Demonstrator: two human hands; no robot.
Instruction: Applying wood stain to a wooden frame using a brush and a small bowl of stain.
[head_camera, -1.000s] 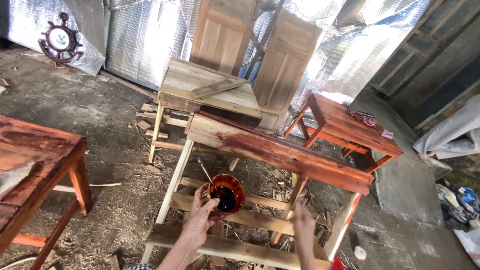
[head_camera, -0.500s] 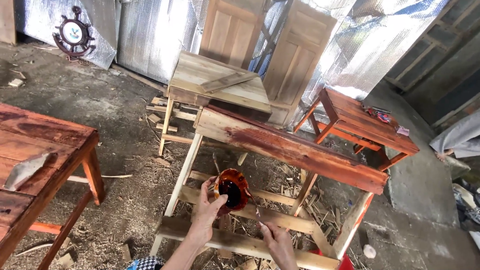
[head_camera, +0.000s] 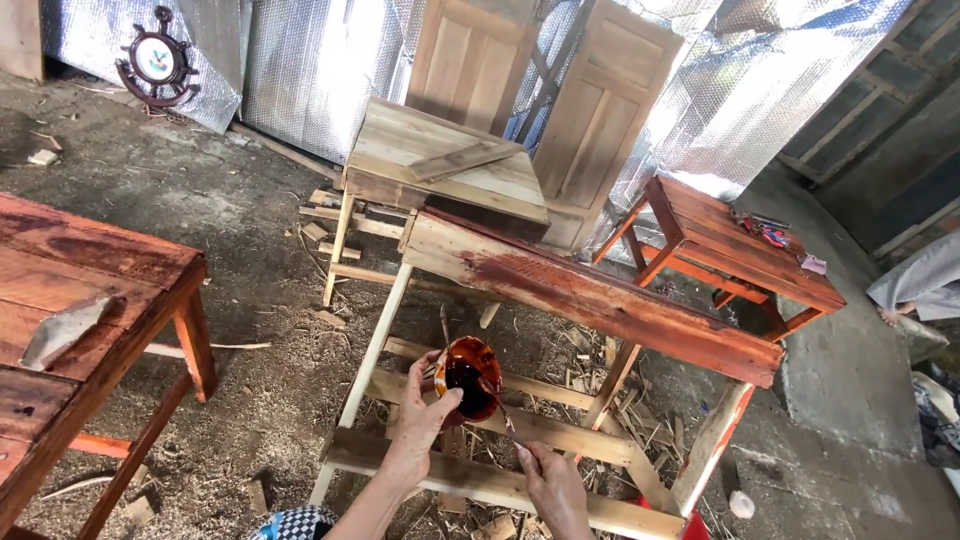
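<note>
I see a long wooden table frame (head_camera: 600, 300) lying on its side across the dirt floor just beyond my fingers, its upper board wet with reddish-brown stain and its bare pale legs and rails running under my hands. Off to the left of my left fingers stands a stained red table (head_camera: 90, 290) with a scrap of pale paper on it, well apart from me. Farther out past my fingertips sits an unstained square table (head_camera: 440, 165) with a loose slat on top, and behind it two panelled wooden doors (head_camera: 540, 80) lean against a silver foil wall. To the right and beyond my right fingers is a small red-stained bench (head_camera: 740, 240). My left hand (head_camera: 425, 420) holds a small container of dark stain (head_camera: 468, 376), its fingers curled round the back of it and the thumb pressed on the near rim, so the container sits at my left fingertips, above the lower rail. My right hand (head_camera: 550, 485) pinches the thin handle of a brush (head_camera: 497, 405), whose tip reaches into the container, just up and left of my right fingers.
</note>
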